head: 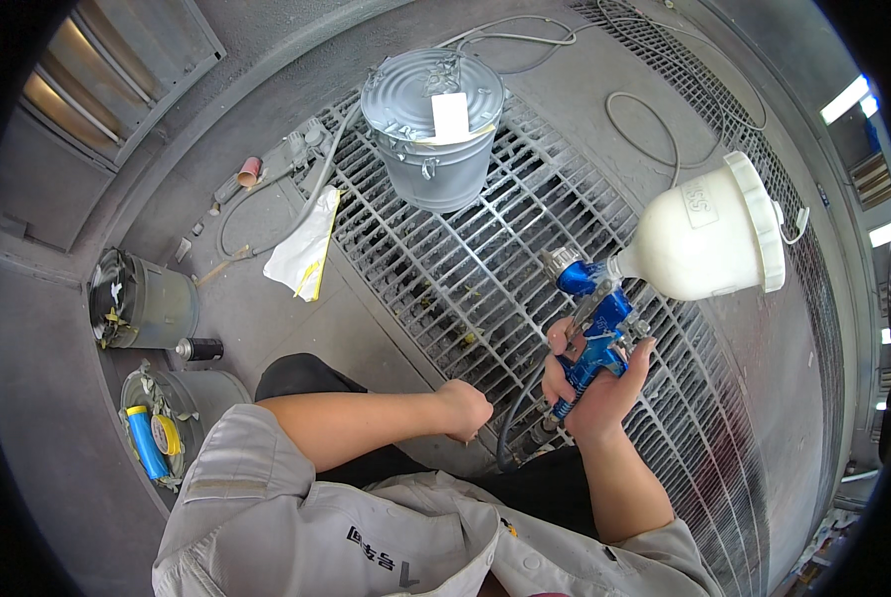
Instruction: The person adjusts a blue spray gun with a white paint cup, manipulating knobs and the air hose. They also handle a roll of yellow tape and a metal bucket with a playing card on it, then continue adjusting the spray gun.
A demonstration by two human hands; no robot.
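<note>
My right hand (602, 388) grips the handle of a blue spray gun (598, 328), its fingers around the grip near the trigger. A white plastic gravity cup (703, 227) with a ribbed lid sits on the gun and leans to the right. From the handle's base a dark air hose (506, 440) curves down toward my lap. My left hand (465, 410) is closed in a loose fist above my knees, left of the gun; whether something small is inside cannot be seen. Ahead stands a lidded grey metal drum (438, 175) with a white square (450, 117) on its lid.
A floor grating (520, 269) runs under the drum. White masking paper (303, 246), a pink cup (249, 172) and a spray can (200, 349) lie left. Two buckets stand there, one bearing a blue roll (147, 442) and yellow tape (165, 434). A hose (643, 101) loops at the upper right.
</note>
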